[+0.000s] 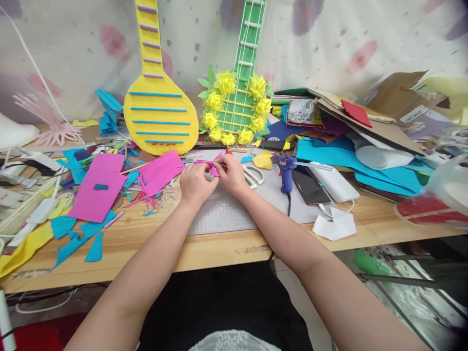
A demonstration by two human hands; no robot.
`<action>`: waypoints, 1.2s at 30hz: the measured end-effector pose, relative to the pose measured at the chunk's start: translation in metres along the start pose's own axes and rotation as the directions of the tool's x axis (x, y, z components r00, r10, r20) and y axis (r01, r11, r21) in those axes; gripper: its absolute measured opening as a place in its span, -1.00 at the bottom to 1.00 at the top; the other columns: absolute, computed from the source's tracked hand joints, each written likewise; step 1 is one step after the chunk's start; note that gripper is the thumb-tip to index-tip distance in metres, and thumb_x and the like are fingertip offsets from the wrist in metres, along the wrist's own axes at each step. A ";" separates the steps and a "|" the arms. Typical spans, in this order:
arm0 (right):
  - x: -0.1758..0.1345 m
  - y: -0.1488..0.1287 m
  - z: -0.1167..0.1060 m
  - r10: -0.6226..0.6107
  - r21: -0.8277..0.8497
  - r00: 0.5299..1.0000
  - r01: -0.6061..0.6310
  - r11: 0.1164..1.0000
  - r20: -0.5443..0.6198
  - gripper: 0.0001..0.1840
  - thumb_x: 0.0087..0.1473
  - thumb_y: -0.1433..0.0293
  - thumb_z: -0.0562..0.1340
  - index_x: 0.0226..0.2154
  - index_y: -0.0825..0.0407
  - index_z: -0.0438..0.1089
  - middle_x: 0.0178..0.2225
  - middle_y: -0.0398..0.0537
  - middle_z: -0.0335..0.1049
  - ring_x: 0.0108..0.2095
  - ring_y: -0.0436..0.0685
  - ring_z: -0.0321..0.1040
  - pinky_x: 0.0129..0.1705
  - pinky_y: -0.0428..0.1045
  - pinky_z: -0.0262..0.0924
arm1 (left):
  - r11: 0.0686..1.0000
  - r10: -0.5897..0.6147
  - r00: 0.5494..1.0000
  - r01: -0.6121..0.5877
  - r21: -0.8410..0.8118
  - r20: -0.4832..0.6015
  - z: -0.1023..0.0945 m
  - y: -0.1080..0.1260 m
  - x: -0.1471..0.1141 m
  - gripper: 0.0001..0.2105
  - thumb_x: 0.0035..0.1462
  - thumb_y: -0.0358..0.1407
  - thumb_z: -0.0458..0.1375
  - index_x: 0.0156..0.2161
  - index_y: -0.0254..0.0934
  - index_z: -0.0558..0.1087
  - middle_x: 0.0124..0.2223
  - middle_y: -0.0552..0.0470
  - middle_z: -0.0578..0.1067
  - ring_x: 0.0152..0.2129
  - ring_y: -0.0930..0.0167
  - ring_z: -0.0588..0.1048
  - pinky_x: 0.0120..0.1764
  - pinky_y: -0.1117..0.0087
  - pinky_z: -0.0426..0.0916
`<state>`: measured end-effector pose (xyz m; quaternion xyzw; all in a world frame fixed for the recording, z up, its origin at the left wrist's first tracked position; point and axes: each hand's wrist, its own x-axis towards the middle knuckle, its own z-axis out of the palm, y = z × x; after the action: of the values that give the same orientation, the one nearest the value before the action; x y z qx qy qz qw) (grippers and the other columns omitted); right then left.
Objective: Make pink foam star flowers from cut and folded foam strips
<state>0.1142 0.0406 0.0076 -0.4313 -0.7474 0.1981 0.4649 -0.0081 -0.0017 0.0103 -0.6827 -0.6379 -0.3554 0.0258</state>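
Both of my hands meet over the grey cutting mat (219, 214), pinching a small magenta paper piece (214, 169) between them. My left hand (197, 183) has its fingers closed on the left side of the piece. On the other side my right hand (233, 174) grips it with thumb and fingertips. How the piece is folded is partly hidden by the fingers. A larger magenta paper sheet (163, 171) lies just left of my left hand. White-handled scissors (255, 175) rest beside my right hand, their blades out of sight.
A yellow paper instrument (161, 117) and a green one (237, 109) with yellow flowers stand behind. A blue glue gun (285, 173), a phone (310, 185) and a white power bank (334, 183) are to the right. Magenta sheets (98, 195) and blue scraps (95, 248) lie left.
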 end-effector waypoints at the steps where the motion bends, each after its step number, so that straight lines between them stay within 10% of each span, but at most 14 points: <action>1: 0.000 0.000 0.001 0.001 -0.005 1.000 -0.001 1.000 -0.005 -0.85 0.10 0.33 0.11 -0.47 0.01 0.27 -0.40 -0.04 0.36 -0.31 0.09 0.24 -0.20 0.02 0.14 | 0.999 -0.021 1.000 0.021 0.024 0.005 0.001 0.002 0.000 -0.84 -0.03 -0.21 0.17 -0.33 -0.23 0.43 -0.32 -0.07 0.52 -0.30 0.22 0.44 -0.21 0.25 0.22; 18: -0.002 0.001 0.013 0.024 0.068 1.000 -0.025 0.997 0.014 -0.89 0.10 0.36 0.14 -0.43 0.02 0.32 -0.35 -0.04 0.37 -0.27 0.08 0.27 -0.18 0.00 0.18 | 0.939 -0.342 0.929 0.331 0.092 0.144 0.000 0.012 0.003 -0.73 0.16 -0.21 -0.05 -0.32 -0.21 0.50 -0.39 -0.13 0.54 -0.41 0.21 0.49 -0.39 0.31 0.17; 36: -0.002 0.008 0.022 0.111 0.231 0.994 -0.105 0.967 -0.014 -0.87 0.07 0.33 0.15 -0.45 0.02 0.32 -0.38 -0.07 0.38 -0.31 0.06 0.33 -0.20 0.01 0.26 | 0.942 -0.336 0.921 0.322 0.098 0.199 0.003 0.013 0.001 -0.68 0.25 -0.24 -0.15 -0.17 -0.16 0.47 -0.26 -0.03 0.57 -0.31 0.29 0.50 -0.34 0.38 0.20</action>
<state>0.0992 0.0451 -0.0095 -0.4174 -0.6885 0.3024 0.5102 0.0049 -0.0016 0.0145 -0.5987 -0.7535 -0.2592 -0.0809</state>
